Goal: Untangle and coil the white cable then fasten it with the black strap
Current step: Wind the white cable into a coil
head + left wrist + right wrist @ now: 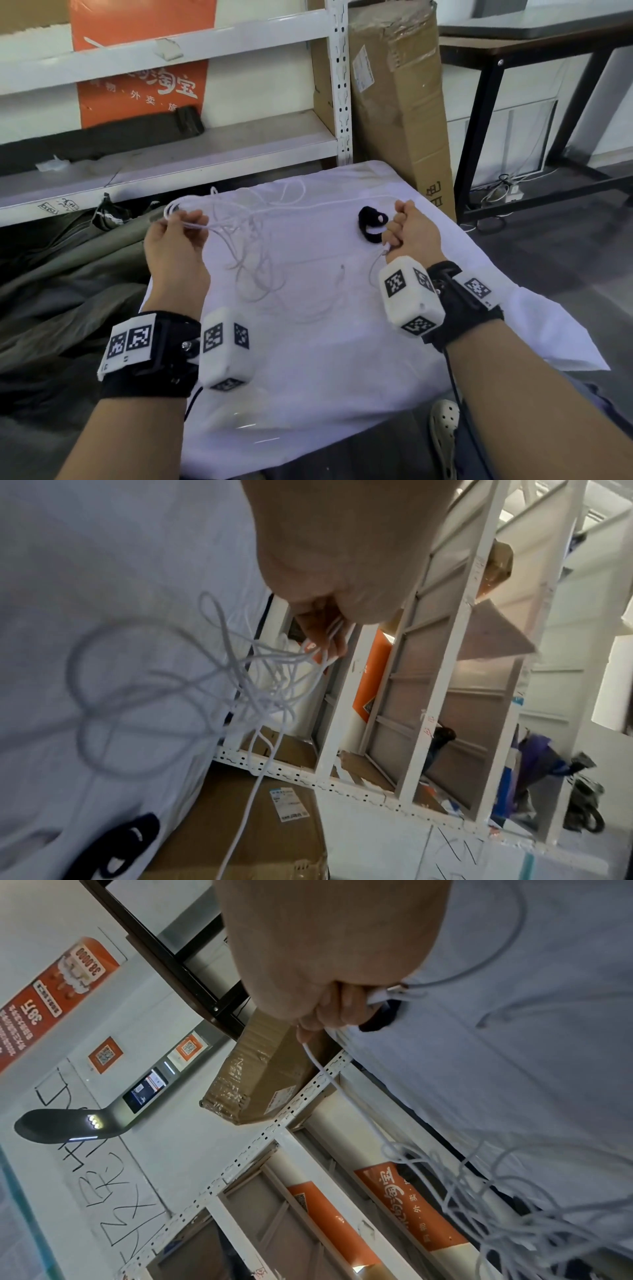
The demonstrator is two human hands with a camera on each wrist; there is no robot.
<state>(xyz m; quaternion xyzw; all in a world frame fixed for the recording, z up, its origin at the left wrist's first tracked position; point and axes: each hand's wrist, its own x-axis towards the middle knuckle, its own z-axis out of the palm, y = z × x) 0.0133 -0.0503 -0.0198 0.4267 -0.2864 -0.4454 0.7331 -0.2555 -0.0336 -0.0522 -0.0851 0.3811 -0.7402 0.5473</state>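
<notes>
A thin white cable (255, 240) hangs in a loose tangle above a white cloth (308, 359). My left hand (178, 236) pinches several looped strands of it at the left; in the left wrist view the strands (329, 639) run out between my fingertips. My right hand (409, 226) is a fist gripping the cable's other end, and one strand stretches taut between the two hands. The right wrist view shows the cable (322, 1066) leaving the fist. The black strap (371, 222) lies curled on the cloth just left of my right hand, also seen as a dark loop (120, 845).
A white metal shelf (205, 150) stands behind the cloth. A tall cardboard box (400, 102) leans at the back right, beside a black-framed table (513, 102). Grey fabric (51, 291) is heaped on the floor at left. A white shoe (445, 435) shows at the bottom.
</notes>
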